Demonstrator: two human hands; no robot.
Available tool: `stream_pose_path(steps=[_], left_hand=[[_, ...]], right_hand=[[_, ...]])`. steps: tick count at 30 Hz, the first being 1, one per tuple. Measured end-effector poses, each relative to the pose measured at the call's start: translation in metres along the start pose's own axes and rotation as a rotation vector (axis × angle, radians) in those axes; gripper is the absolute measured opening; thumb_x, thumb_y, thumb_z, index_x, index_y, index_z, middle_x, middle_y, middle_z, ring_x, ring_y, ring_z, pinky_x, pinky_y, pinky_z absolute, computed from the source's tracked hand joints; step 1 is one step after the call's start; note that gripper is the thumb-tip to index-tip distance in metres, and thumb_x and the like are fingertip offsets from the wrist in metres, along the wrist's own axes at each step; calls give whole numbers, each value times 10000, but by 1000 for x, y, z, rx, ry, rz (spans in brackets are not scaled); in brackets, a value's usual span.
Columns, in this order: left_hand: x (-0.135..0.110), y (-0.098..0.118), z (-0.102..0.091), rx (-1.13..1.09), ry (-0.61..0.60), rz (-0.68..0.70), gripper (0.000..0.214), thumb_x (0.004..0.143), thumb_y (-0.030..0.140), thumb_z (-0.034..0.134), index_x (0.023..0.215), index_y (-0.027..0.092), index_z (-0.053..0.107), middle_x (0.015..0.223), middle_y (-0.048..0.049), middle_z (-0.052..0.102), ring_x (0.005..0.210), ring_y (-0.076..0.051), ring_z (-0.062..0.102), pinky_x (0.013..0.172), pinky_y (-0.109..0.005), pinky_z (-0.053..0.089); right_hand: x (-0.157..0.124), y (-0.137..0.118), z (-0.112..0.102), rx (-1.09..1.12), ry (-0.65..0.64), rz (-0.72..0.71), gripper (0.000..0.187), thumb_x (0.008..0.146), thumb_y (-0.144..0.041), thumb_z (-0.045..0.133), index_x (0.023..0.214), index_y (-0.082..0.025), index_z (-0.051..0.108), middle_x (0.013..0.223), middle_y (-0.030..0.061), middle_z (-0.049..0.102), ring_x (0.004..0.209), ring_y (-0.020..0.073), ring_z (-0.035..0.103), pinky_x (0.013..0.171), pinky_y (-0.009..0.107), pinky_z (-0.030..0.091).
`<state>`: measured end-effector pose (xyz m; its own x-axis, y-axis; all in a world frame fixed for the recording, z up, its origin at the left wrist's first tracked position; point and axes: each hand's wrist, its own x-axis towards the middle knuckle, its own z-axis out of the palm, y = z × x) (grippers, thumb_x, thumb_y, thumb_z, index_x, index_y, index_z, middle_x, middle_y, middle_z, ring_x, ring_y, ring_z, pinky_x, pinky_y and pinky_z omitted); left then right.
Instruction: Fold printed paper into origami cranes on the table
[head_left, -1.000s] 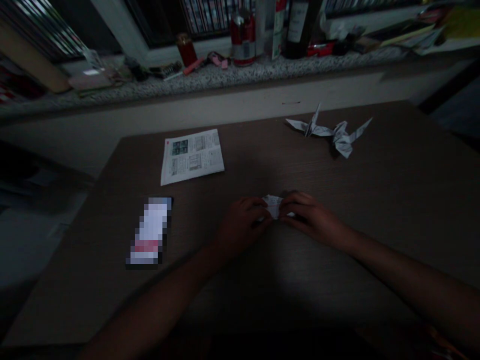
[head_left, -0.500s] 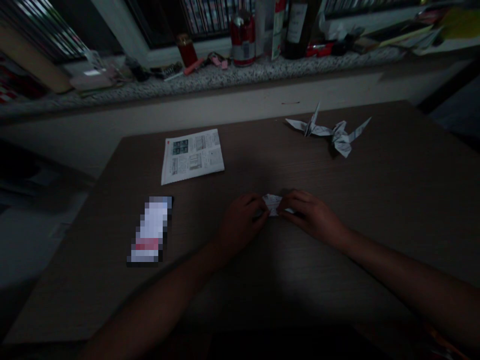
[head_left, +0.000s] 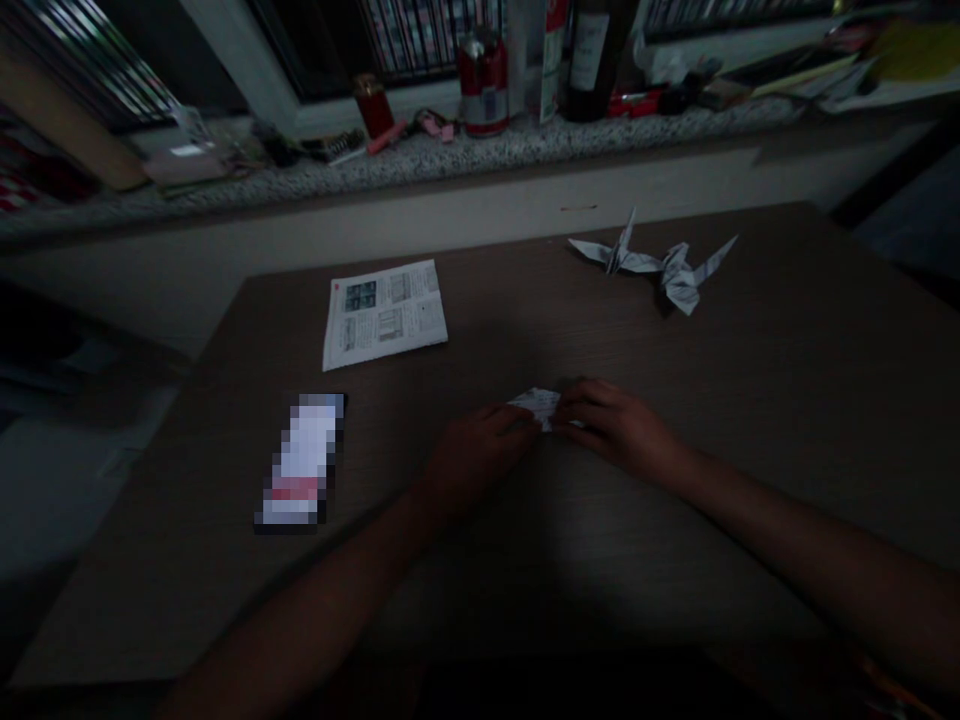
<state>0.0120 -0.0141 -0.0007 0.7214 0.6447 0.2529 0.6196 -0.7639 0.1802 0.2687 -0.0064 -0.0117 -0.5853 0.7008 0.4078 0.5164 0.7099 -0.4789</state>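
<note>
A small folded piece of printed paper (head_left: 538,404) lies on the brown table (head_left: 787,400) between my two hands. My left hand (head_left: 476,455) presses on its left side with the fingers curled over the paper's edge. My right hand (head_left: 611,425) holds its right side, fingers closed on the fold. Most of the paper is hidden under the fingers; only a pale corner shows.
Two folded paper cranes (head_left: 660,265) stand at the table's far right. A printed sheet (head_left: 384,312) lies at the far left, and a phone (head_left: 300,460) lies nearer. A stone ledge (head_left: 465,150) behind carries a red can (head_left: 483,70), bottles and clutter.
My left hand has slid down and back a little, so more of the folded paper's left corner shows. The right hand has barely moved.
</note>
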Motion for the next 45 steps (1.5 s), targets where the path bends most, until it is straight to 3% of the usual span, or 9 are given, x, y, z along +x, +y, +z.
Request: stream_pose_path(steps=[16,24,34,45], left_hand=[[1,4,-8,79,-114,3,279,1023,173,578,1292,212,645,1328,-67,679,1125,-239,678,822,-330,599],[2,1,-10,68,-147,16,304,1028,159,556,1318,217,627,1339,-60,670,1129,-235,676,810,-325,599],[2,-1,-9,57,-135,55,340,1025,117,533,1347,199,602,1331,-76,674,1145,-236,676,826,-324,600],[-1,-3,-6,57,-143,95,359,1036,119,505,1383,180,574,1374,-112,647,1200,-246,658,908,-369,601]], right_hand=[[-4,1,-4,-33,-29,-31,211,1023,-265,582,1106,-215,769,1079,102,726,1001,245,685,864,416,582],[-9,-1,-5,-171,-48,-83,253,1023,-262,575,1208,-220,742,1127,121,734,1052,278,691,879,452,594],[-23,-9,-9,-271,-191,-141,491,1038,-275,553,1522,-203,507,1508,141,582,1380,302,557,1128,540,485],[-32,-12,-9,-239,-276,-84,688,1027,-404,564,1627,-179,315,1624,168,420,1491,326,416,1197,573,396]])
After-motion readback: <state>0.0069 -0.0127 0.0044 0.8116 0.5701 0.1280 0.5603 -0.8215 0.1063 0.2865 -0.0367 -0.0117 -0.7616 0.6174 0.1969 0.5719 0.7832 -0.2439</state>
